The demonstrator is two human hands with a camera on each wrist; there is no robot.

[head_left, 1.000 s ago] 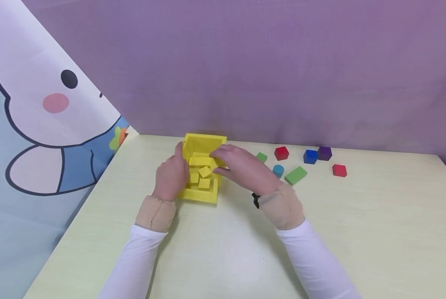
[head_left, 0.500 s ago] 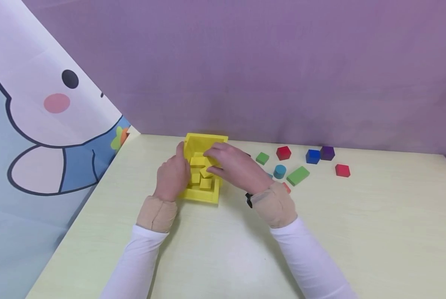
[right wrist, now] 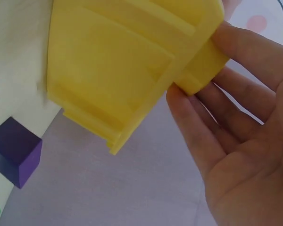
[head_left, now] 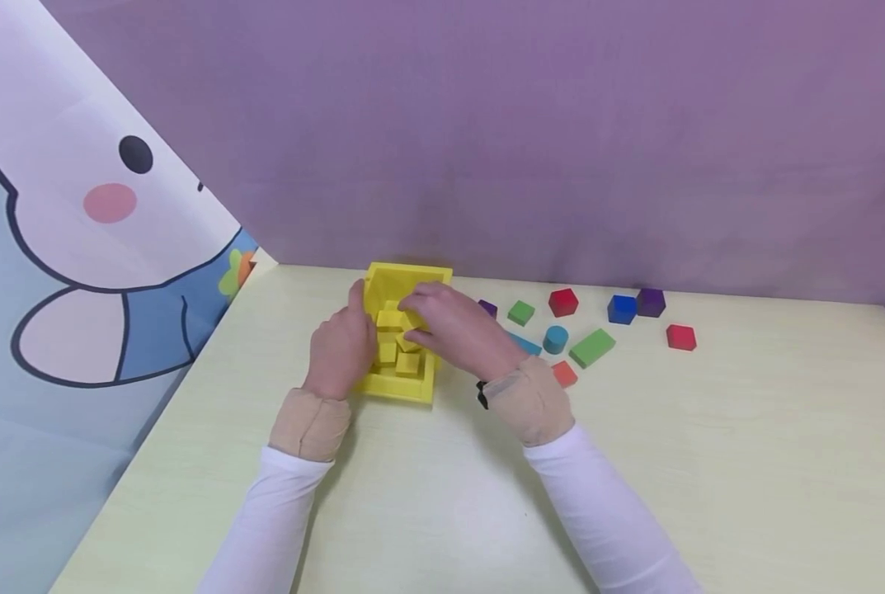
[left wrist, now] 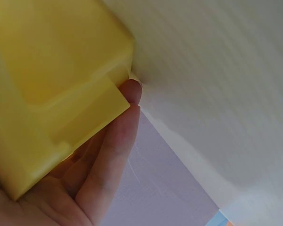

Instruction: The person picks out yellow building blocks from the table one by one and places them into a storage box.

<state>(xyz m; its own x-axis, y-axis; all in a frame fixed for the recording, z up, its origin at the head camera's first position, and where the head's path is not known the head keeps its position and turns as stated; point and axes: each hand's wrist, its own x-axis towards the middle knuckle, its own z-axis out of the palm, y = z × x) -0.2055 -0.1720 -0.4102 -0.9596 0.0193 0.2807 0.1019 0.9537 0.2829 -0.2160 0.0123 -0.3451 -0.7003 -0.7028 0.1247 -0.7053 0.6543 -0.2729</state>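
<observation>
A yellow box (head_left: 396,393) stands near the back edge of the table, with several yellow blocks (head_left: 408,364) lying inside. My left hand (head_left: 338,351) grips the box's left wall. Its fingers (left wrist: 118,146) lie along the outside of that wall in the left wrist view. Above the box's right side, my right hand (head_left: 460,326) pinches a yellow block (right wrist: 205,70) between thumb and fingers. That block overlaps the box rim in the right wrist view.
Right of the box lie a green rectangular block (head_left: 592,348), a blue cylinder (head_left: 556,339), a red block (head_left: 563,302), a blue cube (head_left: 622,309), a purple cube (head_left: 651,302) and several other blocks. A purple backdrop (head_left: 531,148) rises behind the table.
My right hand has moved left over the box with the yellow block, uncovering an orange-red, a blue and a purple block behind it. The left hand has stayed on the box.
</observation>
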